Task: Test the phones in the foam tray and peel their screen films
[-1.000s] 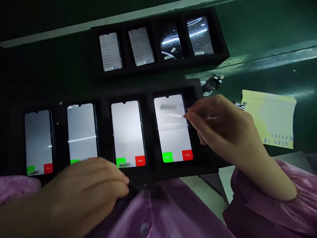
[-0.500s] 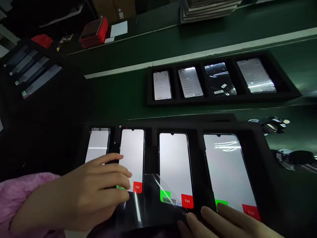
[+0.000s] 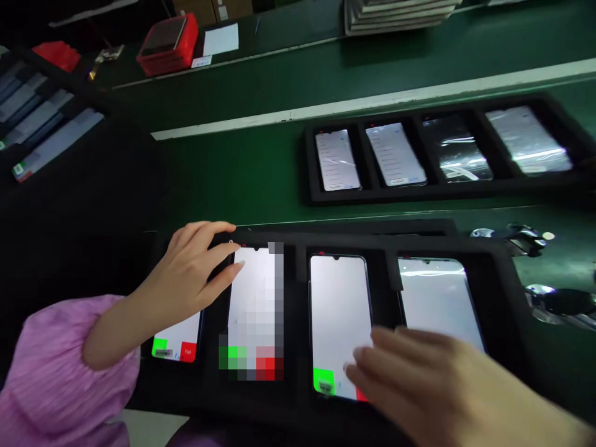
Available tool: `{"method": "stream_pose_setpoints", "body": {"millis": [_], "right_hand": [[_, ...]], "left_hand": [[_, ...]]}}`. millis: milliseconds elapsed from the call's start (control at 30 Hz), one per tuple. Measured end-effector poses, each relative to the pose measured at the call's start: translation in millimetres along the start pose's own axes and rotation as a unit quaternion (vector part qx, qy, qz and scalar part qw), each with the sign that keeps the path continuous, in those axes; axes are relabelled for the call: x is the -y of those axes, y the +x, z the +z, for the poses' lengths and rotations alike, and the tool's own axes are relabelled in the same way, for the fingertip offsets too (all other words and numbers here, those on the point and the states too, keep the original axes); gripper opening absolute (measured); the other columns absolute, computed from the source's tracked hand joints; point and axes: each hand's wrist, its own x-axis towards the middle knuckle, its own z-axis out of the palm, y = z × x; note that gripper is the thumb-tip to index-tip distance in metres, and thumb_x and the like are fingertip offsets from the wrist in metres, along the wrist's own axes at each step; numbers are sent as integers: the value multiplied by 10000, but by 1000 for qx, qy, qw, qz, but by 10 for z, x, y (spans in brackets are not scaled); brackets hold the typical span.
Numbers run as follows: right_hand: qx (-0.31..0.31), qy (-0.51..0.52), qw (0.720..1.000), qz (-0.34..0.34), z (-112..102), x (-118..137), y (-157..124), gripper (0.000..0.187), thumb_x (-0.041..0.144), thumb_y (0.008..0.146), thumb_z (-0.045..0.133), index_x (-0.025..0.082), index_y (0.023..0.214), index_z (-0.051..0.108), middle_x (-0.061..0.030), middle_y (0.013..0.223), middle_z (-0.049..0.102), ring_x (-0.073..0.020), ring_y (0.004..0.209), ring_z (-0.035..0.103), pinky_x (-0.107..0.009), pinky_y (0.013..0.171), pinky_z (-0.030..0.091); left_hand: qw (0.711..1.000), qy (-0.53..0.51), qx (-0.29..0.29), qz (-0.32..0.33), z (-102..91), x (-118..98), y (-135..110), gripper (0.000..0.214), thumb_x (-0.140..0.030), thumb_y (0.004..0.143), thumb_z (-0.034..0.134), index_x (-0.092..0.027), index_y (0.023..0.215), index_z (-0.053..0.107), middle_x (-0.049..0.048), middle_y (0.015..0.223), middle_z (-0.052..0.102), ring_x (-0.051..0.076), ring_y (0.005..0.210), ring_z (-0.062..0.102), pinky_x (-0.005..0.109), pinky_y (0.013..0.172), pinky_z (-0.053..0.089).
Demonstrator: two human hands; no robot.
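Note:
A black foam tray (image 3: 298, 245) in front of me holds several phones with lit white screens showing green and red buttons. My left hand (image 3: 193, 273) lies over the leftmost phone (image 3: 176, 341), fingers spread, fingertips on the tray's upper edge beside the second phone (image 3: 254, 304). My right hand (image 3: 419, 385) hovers low over the third phone (image 3: 338, 310) and fourth phone (image 3: 437, 298), fingers stretched toward the third phone's bottom buttons. It is blurred and nothing shows in it.
A second black tray (image 3: 419, 189) with several phones lies farther back on the green belt (image 3: 242, 174). A red box (image 3: 167, 43) and papers sit at the far left, dark trays (image 3: 41, 124) at the left edge. Metal fittings (image 3: 526, 236) lie right.
My left hand moved up from the phones' lower ends to the tray's top edge. The shiny film seen in front of the tray is gone. My right hand rose over the third phone.

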Motion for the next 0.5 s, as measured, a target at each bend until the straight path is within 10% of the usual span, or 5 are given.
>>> {"method": "stream_pose_setpoints", "body": {"millis": [100, 267, 500], "right_hand": [[-28, 99, 987, 120, -131, -324, 244, 213, 118, 1083, 532, 193, 993, 709, -19, 881, 693, -119, 700, 633, -277, 596, 462], [-173, 230, 882, 374, -252, -527, 365, 157, 361, 995, 753, 221, 942, 708, 18, 802, 682, -113, 666, 630, -253, 573, 470], [-238, 214, 881, 347, -196, -343, 258, 155, 356, 950, 776, 224, 934, 696, 16, 918, 678, -107, 735, 607, -305, 683, 534]], "left_hand": [[999, -29, -13, -24, 83, 13, 83, 278, -345, 1085, 568, -187, 1029, 790, 159, 1278, 724, 393, 1235, 659, 632, 1020, 561], [999, -1, -24, -32, 98, -10, 84, 256, -366, 1054, 607, -223, 1010, 815, 158, 1395, 721, 444, 1312, 652, 710, 1083, 502], [995, -69, -60, -24, 174, 30, 131, 156, -337, 1012, 683, -321, 930, 815, 55, 1370, 767, 389, 1392, 653, 780, 1269, 372]]}}
